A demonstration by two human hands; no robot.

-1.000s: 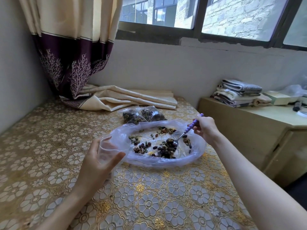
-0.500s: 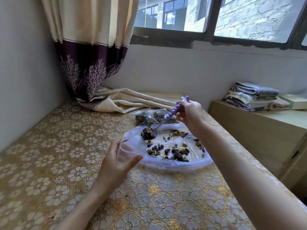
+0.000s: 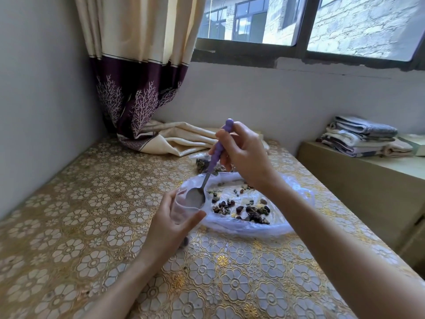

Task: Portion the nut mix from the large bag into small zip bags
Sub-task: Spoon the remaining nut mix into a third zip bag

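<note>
On the bench [image 3: 69,226], covered by a gold floral cloth and set into the corner under a window [image 3: 299,24], a cream and purple curtain [image 3: 138,77] hangs down and pools at the back. To the right stands a low wooden cabinet [image 3: 368,180] carrying a stack of folded towels [image 3: 361,139]. The large bag [image 3: 287,226] lies spread open near the middle of the bench, with the nut mix [image 3: 250,210] scattered thinly inside it, mostly along its near side. Behind it, partly hidden by the right hand, sit filled small bags [image 3: 202,163] of dark nuts. The left hand [image 3: 170,229] has its grip curled round a small zip bag [image 3: 184,208], holding its mouth open just beside the large bag's left edge. The right hand [image 3: 243,157] has its grip closed on the purple handle of a spoon [image 3: 195,199], held steeply with the bowl down inside the small bag's mouth. A few dark pieces show below the left hand, low in the small bag.
</note>
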